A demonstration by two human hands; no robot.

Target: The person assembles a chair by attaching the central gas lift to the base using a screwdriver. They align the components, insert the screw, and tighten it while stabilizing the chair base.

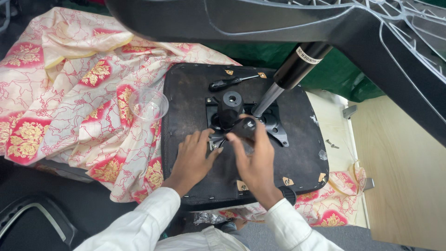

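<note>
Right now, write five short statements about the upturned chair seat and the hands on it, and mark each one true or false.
1. The right hand grips a black knob on the mechanism. True.
2. The left hand holds the screwdriver. False: the screwdriver lies untouched on the seat underside, beyond the mechanism.
3. A clear plastic cup sits on the patterned cloth left of the seat. True.
4. The gas cylinder lies flat on the floor. False: it slants from the mechanism plate up to the chair base.
5. Both hands wear gloves. False: they are bare, with white sleeves.
</note>
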